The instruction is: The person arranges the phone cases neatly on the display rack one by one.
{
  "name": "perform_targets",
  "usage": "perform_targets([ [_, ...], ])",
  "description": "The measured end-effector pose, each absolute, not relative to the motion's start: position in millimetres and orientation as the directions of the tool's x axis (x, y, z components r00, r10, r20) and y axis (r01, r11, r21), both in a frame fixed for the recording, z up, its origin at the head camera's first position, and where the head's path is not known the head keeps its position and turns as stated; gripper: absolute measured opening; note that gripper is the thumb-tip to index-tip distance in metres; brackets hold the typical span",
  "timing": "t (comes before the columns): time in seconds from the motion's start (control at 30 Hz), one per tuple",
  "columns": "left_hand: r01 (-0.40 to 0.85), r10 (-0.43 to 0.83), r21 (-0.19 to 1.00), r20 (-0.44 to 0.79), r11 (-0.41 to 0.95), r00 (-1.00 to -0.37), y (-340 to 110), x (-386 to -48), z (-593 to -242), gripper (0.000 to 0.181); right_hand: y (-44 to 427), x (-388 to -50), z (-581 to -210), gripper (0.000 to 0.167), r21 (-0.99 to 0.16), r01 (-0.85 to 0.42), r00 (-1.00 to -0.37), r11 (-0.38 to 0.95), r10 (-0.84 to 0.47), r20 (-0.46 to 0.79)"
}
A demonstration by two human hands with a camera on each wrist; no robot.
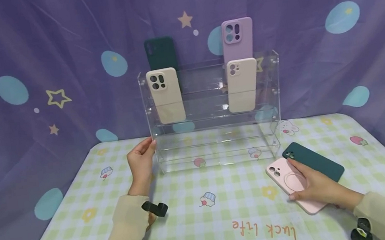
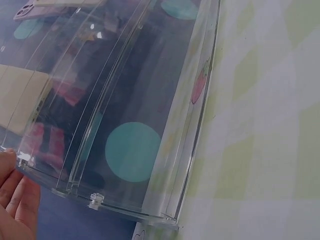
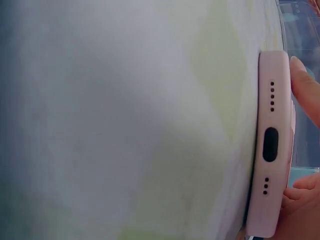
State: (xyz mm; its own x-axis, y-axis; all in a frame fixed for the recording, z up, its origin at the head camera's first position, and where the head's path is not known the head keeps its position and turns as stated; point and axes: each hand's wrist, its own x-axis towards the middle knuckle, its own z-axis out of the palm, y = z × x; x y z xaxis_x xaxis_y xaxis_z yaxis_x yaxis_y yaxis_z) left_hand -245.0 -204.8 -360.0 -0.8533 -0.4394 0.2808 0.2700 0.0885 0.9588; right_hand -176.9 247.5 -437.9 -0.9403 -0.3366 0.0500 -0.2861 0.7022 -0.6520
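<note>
A clear acrylic display stand (image 1: 215, 133) with stepped tiers stands at the back of the table. My left hand (image 1: 142, 158) pinches its left side edge; in the left wrist view the fingers (image 2: 20, 200) are at the panel's edge. My right hand (image 1: 316, 185) grips a pink phone case (image 1: 290, 178) with a ring on its back, thumb and fingers at opposite edges. In the right wrist view the pink case's bottom end (image 3: 270, 145) shows its port and speaker holes, low against the cloth. A dark green phone case (image 1: 320, 160) lies beside it, partly behind my right hand.
On the stand's upper tiers lean a green case (image 1: 160, 52), a purple case (image 1: 242, 45), a cream case (image 1: 168, 103) at left and a pale case (image 1: 243, 89) at right. A checkered cloth (image 1: 239, 206) covers the table; a purple curtain (image 1: 60, 40) hangs behind.
</note>
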Motion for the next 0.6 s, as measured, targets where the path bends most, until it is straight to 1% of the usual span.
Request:
perform_targets([
  [0.37, 0.266, -0.449, 0.961, 0.270, 0.074, -0.852, -206.4, -247.8, -362.6, 0.026, 242.7, -174.5, -435.1, 0.111, -0.591, -0.308, -0.944, 0.745, -0.315, 0.096],
  [0.6, 0.262, -0.443, 0.960, 0.279, 0.100, -0.852, -205.0, -246.8, -361.3, 0.026, 239.6, -172.2, -430.2, 0.106, -0.557, -0.367, -0.928, 0.745, -0.331, 0.168],
])
